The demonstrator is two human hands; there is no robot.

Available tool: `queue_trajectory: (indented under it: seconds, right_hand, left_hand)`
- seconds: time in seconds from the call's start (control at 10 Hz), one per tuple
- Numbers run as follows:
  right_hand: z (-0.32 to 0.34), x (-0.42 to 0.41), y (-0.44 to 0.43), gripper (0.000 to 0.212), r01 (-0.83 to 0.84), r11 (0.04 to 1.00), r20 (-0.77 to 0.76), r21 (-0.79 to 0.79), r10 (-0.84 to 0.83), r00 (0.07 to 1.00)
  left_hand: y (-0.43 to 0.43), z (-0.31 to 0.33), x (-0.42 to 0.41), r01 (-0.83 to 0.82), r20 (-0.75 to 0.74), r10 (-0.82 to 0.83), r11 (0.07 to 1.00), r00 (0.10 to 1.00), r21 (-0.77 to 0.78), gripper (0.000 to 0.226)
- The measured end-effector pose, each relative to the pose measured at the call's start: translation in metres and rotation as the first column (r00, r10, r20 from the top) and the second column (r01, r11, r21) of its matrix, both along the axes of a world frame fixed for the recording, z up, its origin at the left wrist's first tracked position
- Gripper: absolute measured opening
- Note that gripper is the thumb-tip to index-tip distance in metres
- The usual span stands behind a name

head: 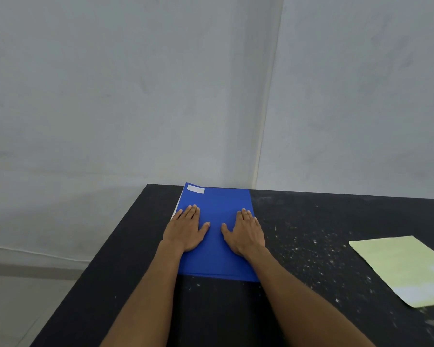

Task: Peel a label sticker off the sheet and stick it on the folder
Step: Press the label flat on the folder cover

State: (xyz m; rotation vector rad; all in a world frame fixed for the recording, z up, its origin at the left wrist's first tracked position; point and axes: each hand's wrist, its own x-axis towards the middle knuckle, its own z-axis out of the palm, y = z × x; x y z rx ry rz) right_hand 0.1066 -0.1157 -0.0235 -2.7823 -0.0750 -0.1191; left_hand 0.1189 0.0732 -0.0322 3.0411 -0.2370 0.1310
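Observation:
A blue folder (218, 204) lies flat on the black table (311, 221), near its far left corner. A white label sticker (196, 189) sits on the folder's far left corner. My left hand (187, 227) rests palm down on the folder's left side, fingers together and pointing away. My right hand (246, 230) rests palm down on the folder's right side in the same way. Neither hand holds anything. The pale green sticker sheet (404, 269) lies on the table far to the right, apart from both hands.
The table's left edge (90, 266) runs diagonally beside my left forearm, with floor beyond it. Grey walls meet in a corner behind the folder. White specks dot the tabletop between the folder and the sheet.

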Motion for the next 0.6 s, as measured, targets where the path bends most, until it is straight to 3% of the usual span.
queue_trajectory:
  seconds: [0.6]
  right_hand:
    - [0.002,0.003,-0.001,0.080,-0.028,0.999,0.030,0.015,0.028,0.999]
  left_hand:
    - [-0.003,0.011,-0.001,-0.035,0.016,0.036,0.997,0.999,-0.066,0.071]
